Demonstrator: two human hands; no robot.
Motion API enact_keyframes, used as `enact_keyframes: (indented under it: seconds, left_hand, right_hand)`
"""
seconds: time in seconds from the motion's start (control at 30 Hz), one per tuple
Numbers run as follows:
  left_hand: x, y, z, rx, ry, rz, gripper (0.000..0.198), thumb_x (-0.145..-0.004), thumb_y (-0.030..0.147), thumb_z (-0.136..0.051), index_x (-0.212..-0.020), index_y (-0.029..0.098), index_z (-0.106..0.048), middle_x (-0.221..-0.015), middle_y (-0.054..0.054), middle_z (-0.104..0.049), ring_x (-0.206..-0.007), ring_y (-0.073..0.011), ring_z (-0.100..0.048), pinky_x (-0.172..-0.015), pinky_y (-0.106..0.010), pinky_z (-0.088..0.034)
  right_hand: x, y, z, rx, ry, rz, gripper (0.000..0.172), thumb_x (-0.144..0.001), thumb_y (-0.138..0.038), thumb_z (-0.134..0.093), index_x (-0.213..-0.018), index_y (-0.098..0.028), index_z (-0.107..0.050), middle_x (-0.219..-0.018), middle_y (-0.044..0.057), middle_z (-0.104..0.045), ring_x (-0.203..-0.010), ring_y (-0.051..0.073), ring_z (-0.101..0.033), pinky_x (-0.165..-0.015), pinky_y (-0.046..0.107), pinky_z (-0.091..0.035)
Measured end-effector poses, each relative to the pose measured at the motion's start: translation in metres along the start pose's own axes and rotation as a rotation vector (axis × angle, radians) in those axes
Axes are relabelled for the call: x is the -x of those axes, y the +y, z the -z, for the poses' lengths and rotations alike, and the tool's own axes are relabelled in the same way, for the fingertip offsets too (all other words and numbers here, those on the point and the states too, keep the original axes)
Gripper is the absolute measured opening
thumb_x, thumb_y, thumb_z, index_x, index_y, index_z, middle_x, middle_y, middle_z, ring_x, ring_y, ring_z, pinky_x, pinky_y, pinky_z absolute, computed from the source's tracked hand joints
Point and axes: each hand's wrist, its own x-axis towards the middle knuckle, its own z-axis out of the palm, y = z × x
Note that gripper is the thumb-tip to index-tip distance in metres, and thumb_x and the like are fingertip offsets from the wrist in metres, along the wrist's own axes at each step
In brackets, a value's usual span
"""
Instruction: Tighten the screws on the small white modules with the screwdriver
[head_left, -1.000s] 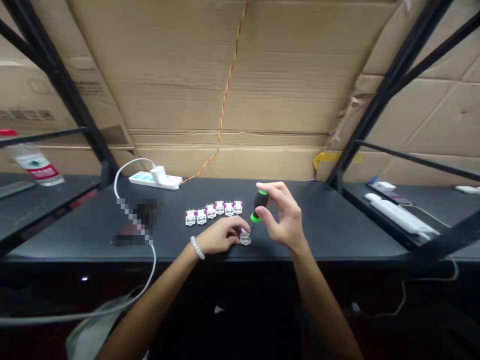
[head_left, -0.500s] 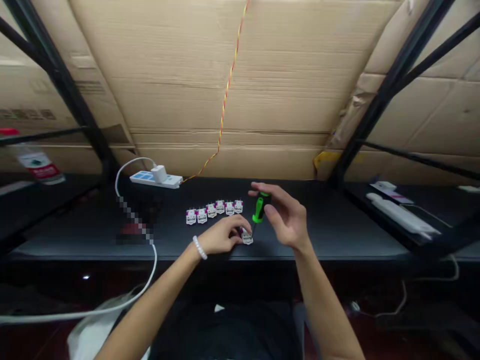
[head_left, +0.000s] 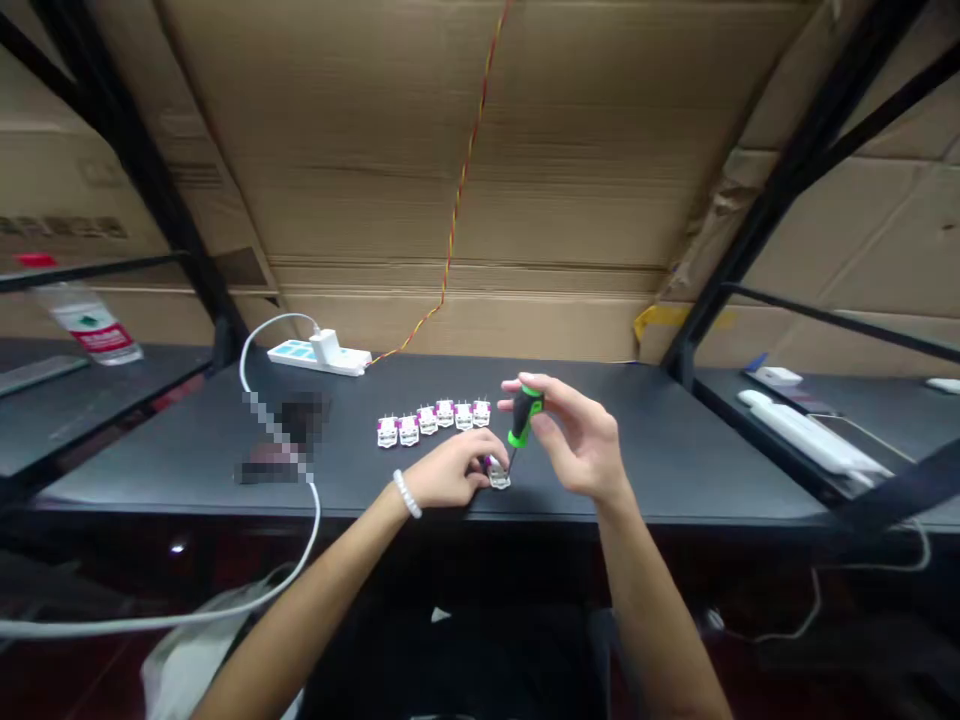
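Note:
My left hand (head_left: pixel 459 470) pinches a small white-and-purple part (head_left: pixel 498 474) against the black tabletop, close to its front edge. In my right hand (head_left: pixel 581 435) is a screwdriver (head_left: pixel 526 412) with a black-and-green handle, held between thumb and fingers. Its thin shaft slants down to the right side of the pinched part; I cannot make out exactly where the tip sits. Beyond my left hand lies a row of several similar white-and-purple parts (head_left: pixel 426 420), their thin pins pointing away from me.
A white power strip (head_left: pixel 300 352) with a plugged-in adapter lies at the back left, its white cable (head_left: pixel 311 530) running over the front edge. A red-and-yellow twisted wire (head_left: pixel 454 225) climbs the cardboard wall. Black shelf posts (head_left: pixel 739 235) flank the table; a bottle (head_left: pixel 97 325) stands left.
The screwdriver handle has turned a little in my right fingers and stands slightly differently. My left hand keeps its hold on the part. The whole view has shifted slightly and darkened.

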Motion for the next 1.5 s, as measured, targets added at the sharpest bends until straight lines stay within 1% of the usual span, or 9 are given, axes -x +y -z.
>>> enact_keyframes:
  seconds: [0.13, 0.23, 0.37, 0.53, 0.73, 0.93, 1.17, 1.37, 1.5]
  left_hand:
    - [0.0003, -0.0018, -0.0011, 0.004, 0.009, 0.003, 0.038, -0.077, -0.006, -0.064, -0.105, 0.018, -0.075, -0.116, -0.007, -0.070, -0.093, -0.0178, -0.067, -0.078, -0.028, -0.057]
    - [0.0002, -0.0005, -0.0006, 0.000, 0.003, -0.002, 0.037, -0.078, -0.006, -0.064, -0.104, 0.018, -0.075, -0.118, -0.008, -0.070, -0.099, -0.0194, -0.068, -0.080, -0.028, -0.057]
    - [0.0002, 0.0018, 0.0003, 0.012, -0.008, -0.003, 0.038, -0.078, -0.008, -0.063, -0.103, 0.018, -0.075, -0.118, -0.008, -0.069, -0.102, -0.0202, -0.068, -0.083, -0.028, -0.058]
    - [0.0001, 0.0012, -0.0002, 0.007, 0.005, -0.014, 0.038, -0.078, -0.008, -0.064, -0.104, 0.018, -0.075, -0.119, -0.008, -0.069, -0.102, -0.0204, -0.068, -0.083, -0.029, -0.058]
    - [-0.0001, 0.0005, -0.0004, 0.023, -0.004, -0.007, 0.038, -0.077, -0.009, -0.063, -0.102, 0.017, -0.074, -0.118, -0.009, -0.069, -0.101, -0.0201, -0.068, -0.082, -0.028, -0.058]
    - [0.0001, 0.0021, -0.0001, -0.008, 0.002, -0.006, 0.036, -0.078, -0.008, -0.065, -0.102, 0.018, -0.075, -0.118, -0.008, -0.070, -0.099, -0.0195, -0.067, -0.081, -0.028, -0.057]
    - [0.0000, 0.0022, 0.0000, 0.004, -0.003, -0.010, 0.040, -0.077, -0.010, -0.063, -0.102, 0.018, -0.076, -0.119, -0.009, -0.070, -0.103, -0.0211, -0.068, -0.082, -0.028, -0.057]
    - [0.0005, -0.0033, -0.0018, -0.011, 0.002, -0.025, 0.039, -0.079, -0.008, -0.064, -0.105, 0.018, -0.076, -0.123, -0.008, -0.070, -0.103, -0.0203, -0.068, -0.083, -0.029, -0.057]
    - [0.0004, -0.0035, -0.0021, 0.001, 0.006, -0.031, 0.039, -0.078, -0.008, -0.064, -0.105, 0.018, -0.076, -0.122, -0.009, -0.070, -0.104, -0.0208, -0.068, -0.084, -0.029, -0.057]
  right_hand:
    - [-0.0033, -0.0029, 0.0016, 0.223, 0.125, 0.129, 0.042, -0.090, -0.028, -0.085, -0.130, -0.033, -0.077, -0.107, 0.008, -0.074, -0.089, 0.024, -0.071, -0.069, 0.039, -0.066]
    - [-0.0036, -0.0034, 0.0016, 0.217, 0.152, 0.114, 0.041, -0.093, -0.030, -0.080, -0.134, -0.033, -0.076, -0.116, 0.009, -0.071, -0.093, 0.025, -0.072, -0.078, 0.043, -0.066]
    - [-0.0012, -0.0032, 0.0019, 0.021, 0.056, 0.007, 0.041, -0.106, -0.026, -0.059, -0.146, -0.035, -0.068, -0.136, 0.010, -0.073, -0.108, 0.028, -0.078, -0.095, 0.050, -0.066]
    - [-0.0037, -0.0040, 0.0049, 0.247, 0.170, 0.075, 0.038, -0.089, -0.029, -0.085, -0.127, -0.032, -0.078, -0.107, 0.007, -0.073, -0.089, 0.024, -0.071, -0.075, 0.040, -0.065]
    - [-0.0011, -0.0033, 0.0044, 0.018, 0.038, 0.003, 0.043, -0.107, -0.028, -0.056, -0.149, -0.032, -0.066, -0.139, 0.012, -0.071, -0.111, 0.028, -0.076, -0.095, 0.049, -0.066]
    - [-0.0041, -0.0044, 0.0043, 0.233, 0.149, 0.095, 0.039, -0.092, -0.030, -0.083, -0.130, -0.030, -0.077, -0.109, 0.008, -0.074, -0.092, 0.024, -0.071, -0.073, 0.038, -0.062]
    - [-0.0008, -0.0020, 0.0027, -0.024, 0.111, -0.020, 0.034, -0.110, -0.026, -0.055, -0.140, -0.031, -0.070, -0.128, 0.009, -0.078, -0.104, 0.025, -0.080, -0.093, 0.045, -0.065]
    - [-0.0025, -0.0003, 0.0012, 0.108, 0.183, 0.032, 0.027, -0.096, -0.026, -0.080, -0.122, -0.030, -0.075, -0.109, 0.005, -0.070, -0.092, 0.021, -0.069, -0.076, 0.036, -0.059]
    - [-0.0053, -0.0013, 0.0025, 0.202, 0.186, 0.080, 0.027, -0.097, -0.030, -0.078, -0.123, -0.030, -0.076, -0.106, 0.006, -0.069, -0.087, 0.021, -0.065, -0.071, 0.035, -0.057]
